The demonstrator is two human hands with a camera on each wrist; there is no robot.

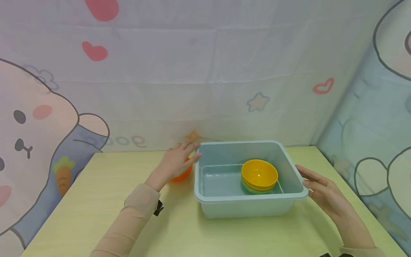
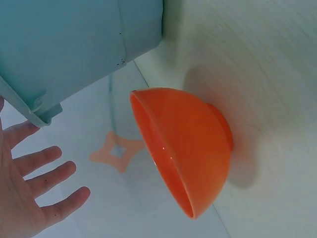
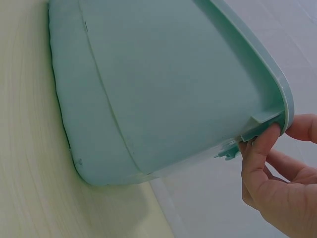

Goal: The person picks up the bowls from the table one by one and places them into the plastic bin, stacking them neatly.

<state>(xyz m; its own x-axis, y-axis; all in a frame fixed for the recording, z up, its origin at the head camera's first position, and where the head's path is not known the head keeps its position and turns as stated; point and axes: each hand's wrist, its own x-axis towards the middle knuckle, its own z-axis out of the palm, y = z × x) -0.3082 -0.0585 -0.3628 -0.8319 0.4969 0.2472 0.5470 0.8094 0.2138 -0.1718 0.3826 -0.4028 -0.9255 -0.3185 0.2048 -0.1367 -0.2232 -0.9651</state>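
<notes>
1. Sitting on the worktop (image 1: 106, 200), the pale blue tub (image 1: 224, 207) holds shallow water and a yellow bowl (image 1: 259, 174) stacked on a green bowl (image 1: 253, 188), both near its right wall.
2. The right hand (image 1: 324, 192) touches the tub's right rim, thumb (image 3: 255, 148) under the lip and a fingertip over the edge; the grip looks light. Risk: a one-sided lift or tug would tilt the tub, slop water over the rim and slide the bowls.
3. The left hand (image 1: 174, 162) hovers spread and relaxed, fingers (image 2: 47, 178) straight, holding nothing, beside the tub's left rim and above an orange bowl (image 2: 185, 148).
4. The orange bowl stands on the worktop just beside the tub's left wall, partly hidden under the left hand in the head view. Risk: a careless reach could knock it into the tub wall or toward the rear edge.
5. The wall cloth (image 1: 205, 71) hangs close behind; splashed water would likely wet it.
</notes>
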